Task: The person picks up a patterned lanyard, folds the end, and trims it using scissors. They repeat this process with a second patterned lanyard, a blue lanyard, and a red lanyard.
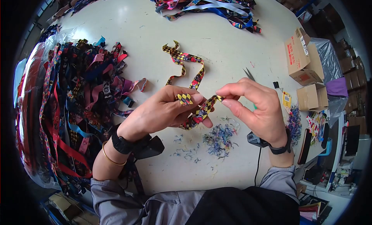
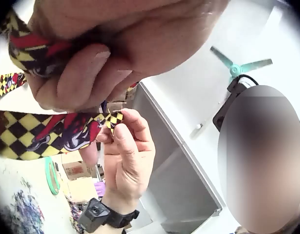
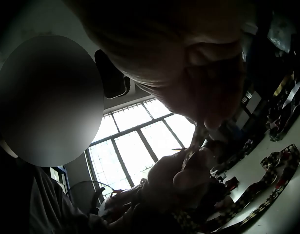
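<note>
A yellow-and-black checked strap (image 1: 207, 107) with red cartoon figures runs between both hands over the table. My left hand (image 1: 157, 108) grips it, and a short folded end (image 1: 184, 99) pokes out by the thumb. Thumb and forefinger of my right hand (image 1: 260, 105) pinch the strap's other part at its narrow tip, which shows clearly in the left wrist view beside the right hand (image 2: 128, 156). The rest of the strap (image 1: 186, 56) trails in a loop on the table beyond the hands. The right wrist view is dark, with both hands close together.
Scissors (image 1: 249, 74) lie partly hidden behind the right hand. Thread scraps (image 1: 220, 140) are scattered below the hands. A big heap of straps (image 1: 77, 105) covers the left side, with another bundle (image 1: 205, 8) at the far edge. Cardboard boxes (image 1: 304, 60) stand on the right.
</note>
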Demonstrator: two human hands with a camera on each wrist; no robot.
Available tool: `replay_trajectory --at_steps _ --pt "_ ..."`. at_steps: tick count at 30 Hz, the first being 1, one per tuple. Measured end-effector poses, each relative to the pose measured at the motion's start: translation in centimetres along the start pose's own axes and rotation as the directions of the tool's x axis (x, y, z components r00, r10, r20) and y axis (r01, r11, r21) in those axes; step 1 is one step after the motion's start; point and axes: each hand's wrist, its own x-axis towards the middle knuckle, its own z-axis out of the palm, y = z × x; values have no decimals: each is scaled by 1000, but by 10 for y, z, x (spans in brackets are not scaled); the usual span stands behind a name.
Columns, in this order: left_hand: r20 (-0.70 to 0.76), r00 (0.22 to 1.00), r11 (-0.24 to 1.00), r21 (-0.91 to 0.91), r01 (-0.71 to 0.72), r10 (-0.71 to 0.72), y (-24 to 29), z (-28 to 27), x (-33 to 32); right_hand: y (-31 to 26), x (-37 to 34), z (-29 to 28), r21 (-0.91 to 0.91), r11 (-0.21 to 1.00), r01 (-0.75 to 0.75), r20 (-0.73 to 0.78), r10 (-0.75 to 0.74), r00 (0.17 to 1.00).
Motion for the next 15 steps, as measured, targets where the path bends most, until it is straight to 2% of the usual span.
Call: replay_trajectory --at_steps 2,5,8,11,15 --pt "45 999 999 -34 13 -11 -1 -2 2 1 1 1 -54 995 81 1 -81 997" --pt "91 995 999 -29 -25 28 -4 -4 3 1 1 2 -63 990 123 -35 -126 991" --pt "24 999 995 -92 -38 40 0 4 -1 2 2 3 -93 985 143 -68 -150 986" --pt "55 997 998 -48 -44 46 -7 -9 -1 5 4 -1 -174 968 183 -67 -197 978" --pt "-112 990 993 85 -76 85 6 4 -6 6 4 -6 -223 963 149 26 -147 989"
